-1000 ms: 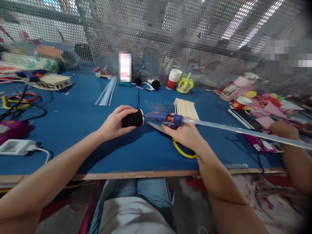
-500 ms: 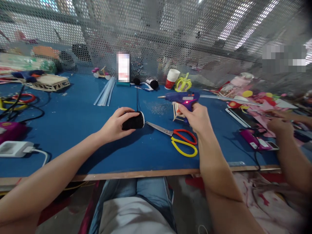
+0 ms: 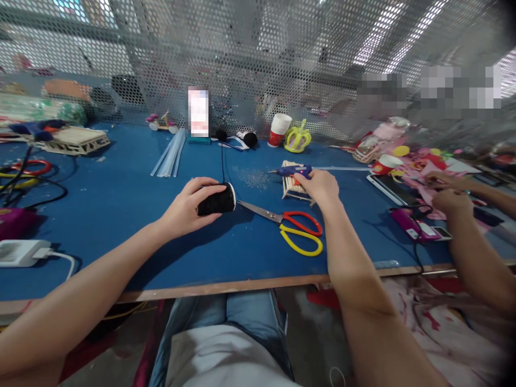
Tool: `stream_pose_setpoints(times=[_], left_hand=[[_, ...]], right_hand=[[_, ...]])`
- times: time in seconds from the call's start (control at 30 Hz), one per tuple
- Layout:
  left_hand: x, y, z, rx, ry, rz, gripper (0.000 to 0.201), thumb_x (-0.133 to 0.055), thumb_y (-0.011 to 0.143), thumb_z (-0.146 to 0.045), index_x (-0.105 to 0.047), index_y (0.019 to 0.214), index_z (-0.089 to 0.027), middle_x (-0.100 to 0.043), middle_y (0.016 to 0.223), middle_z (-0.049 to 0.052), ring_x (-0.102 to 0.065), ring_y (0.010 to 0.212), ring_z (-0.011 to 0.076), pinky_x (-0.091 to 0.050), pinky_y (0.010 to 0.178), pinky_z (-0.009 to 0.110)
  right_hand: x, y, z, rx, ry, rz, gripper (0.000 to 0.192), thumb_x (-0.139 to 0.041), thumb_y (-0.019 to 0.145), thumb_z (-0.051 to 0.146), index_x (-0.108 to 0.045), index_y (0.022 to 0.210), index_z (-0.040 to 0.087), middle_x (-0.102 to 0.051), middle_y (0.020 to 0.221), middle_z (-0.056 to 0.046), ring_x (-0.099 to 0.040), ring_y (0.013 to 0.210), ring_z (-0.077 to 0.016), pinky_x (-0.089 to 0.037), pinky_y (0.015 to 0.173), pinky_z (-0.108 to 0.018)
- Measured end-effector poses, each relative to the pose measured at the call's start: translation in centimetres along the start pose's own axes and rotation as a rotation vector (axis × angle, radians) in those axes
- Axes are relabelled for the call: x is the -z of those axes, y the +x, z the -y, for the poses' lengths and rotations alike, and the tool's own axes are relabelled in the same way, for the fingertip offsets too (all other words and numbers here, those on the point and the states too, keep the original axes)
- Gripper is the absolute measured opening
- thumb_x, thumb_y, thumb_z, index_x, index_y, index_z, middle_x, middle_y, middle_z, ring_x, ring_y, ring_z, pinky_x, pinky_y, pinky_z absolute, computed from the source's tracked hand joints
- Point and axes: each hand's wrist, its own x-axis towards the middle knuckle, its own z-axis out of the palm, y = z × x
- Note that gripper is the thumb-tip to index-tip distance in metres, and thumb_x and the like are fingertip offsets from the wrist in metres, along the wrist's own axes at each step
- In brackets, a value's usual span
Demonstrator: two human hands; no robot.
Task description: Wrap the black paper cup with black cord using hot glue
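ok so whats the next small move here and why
Probably ease the blue glue gun down onto the small stick stand before loosening the right grip. The gun's body lies over the stand, though whether it touches is hard to tell, and its tip points away from the right grip. The left grip holds the black roll, apart from that tip.

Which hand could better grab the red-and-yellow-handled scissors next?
The right hand, probably: the scissors' handles lie nearer it, though it holds the blue glue gun. The left hand grips a black thread spool near the blade tips.
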Motion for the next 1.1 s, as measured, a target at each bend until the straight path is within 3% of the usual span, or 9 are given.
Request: stream_pose_setpoints(times=[0.13,0.2,0.27,0.37,0.5,0.57,0.67,0.73,1.1], left_hand=[[0.1,-0.1,-0.1,-0.039,-0.001,0.002,0.046,-0.061,0.078,-0.026,-0.048,0.121,-0.018,-0.049,0.121,0.013,-0.048,0.113,0.025,-0.042,0.097,0.043],[0.1,-0.1,-0.2,-0.059,-0.009,0.009,0.047,-0.062,0.077,-0.025,-0.048,0.122,-0.018,-0.048,0.121,0.014,-0.048,0.113,0.0251,-0.043,0.097,0.043],[0.1,-0.1,-0.3,-0.076,-0.029,0.011,0.047,-0.062,0.078,-0.024,-0.048,0.122,-0.019,-0.046,0.121,0.014,-0.048,0.113,0.0249,-0.044,0.096,0.042],[0.0,-0.2,-0.3,-0.091,-0.054,0.021,0.048,-0.062,0.078,-0.024,-0.047,0.123,-0.02,-0.044,0.121,0.014,-0.047,0.113,0.0245,-0.046,0.094,0.041],[0.0,-0.3,-0.2,-0.109,-0.062,0.048,0.049,-0.062,0.078,-0.024,-0.047,0.124,-0.019,-0.044,0.121,0.014,-0.047,0.113,0.0248,-0.044,0.096,0.041],[0.1,-0.3,-0.2,-0.113,-0.075,0.063,0.048,-0.061,0.078,-0.024,-0.047,0.124,-0.02,-0.044,0.122,0.013,-0.047,0.114,0.0248,-0.043,0.097,0.041],[0.2,-0.3,-0.4,-0.097,-0.112,0.105,0.05,-0.061,0.078,-0.025,-0.046,0.125,-0.02,-0.045,0.121,0.012,-0.047,0.115,0.0238,-0.042,0.099,0.04],[0.3,-0.3,-0.5,-0.061,-0.146,0.132,0.051,-0.062,0.077,-0.026,-0.046,0.125,-0.02,-0.047,0.121,0.011,-0.048,0.114,0.023,-0.042,0.098,0.039],[0.0,-0.2,-0.5,0.119,-0.219,0.164,0.055,-0.066,0.071,-0.038,-0.048,0.119,-0.017,-0.057,0.113,0.009,-0.056,0.102,0.0219,-0.046,0.089,0.035]], right_hand=[[0.7,-1.6,1.4,0.111,0.111,-0.313,0.03,-0.056,0.077,0.042,-0.066,0.082,0.015,-0.061,0.091,-0.014,-0.057,0.09,-0.0266,-0.043,0.073,-0.038],[1.4,-3.2,3.2,0.297,0.293,-0.323,0.032,-0.051,0.082,0.042,-0.067,0.08,0.015,-0.062,0.086,-0.012,-0.057,0.087,-0.0232,-0.042,0.077,-0.037],[2.0,-5.0,5.3,0.497,0.526,-0.05,0.043,-0.043,0.086,0.05,-0.068,0.079,0.016,-0.064,0.08,-0.009,-0.058,0.078,-0.0196,-0.042,0.073,-0.034],[2.2,-7.1,8.6,0.615,0.777,0.414,0.054,-0.034,0.086,0.06,-0.069,0.083,0.019,-0.066,0.092,-0.008,-0.058,0.086,-0.0189,-0.042,0.078,-0.033],[1.1,-7.8,11.5,0.553,1.014,0.754,0.054,-0.04,0.08,0.066,-0.068,0.078,0.02,-0.067,0.09,-0.005,-0.056,0.093,-0.0198,-0.039,0.086,-0.034],[0.4,-7.8,12.1,0.504,1.174,0.836,0.043,-0.053,0.076,0.06,-0.068,0.08,0.02,-0.067,0.087,-0.004,-0.056,0.091,-0.0183,-0.04,0.087,-0.033],[-0.4,-7.7,12.3,0.425,1.37,0.794,0.026,-0.071,0.067,0.042,-0.067,0.078,0.018,-0.066,0.086,-0.002,-0.057,0.087,-0.0147,-0.04,0.087,-0.03],[-0.5,-7.7,12.0,0.385,1.43,0.748,0.021,-0.073,0.065,0.035,-0.066,0.075,0.018,-0.065,0.083,-0.001,-0.057,0.085,-0.0127,-0.04,0.087,-0.029],[0.2,-7.6,10.7,0.426,1.427,0.515,0.026,-0.069,0.069,0.041,-0.056,0.069,0.018,-0.057,0.068,0.002,-0.047,0.063,-0.0085,-0.039,0.065,-0.025]])
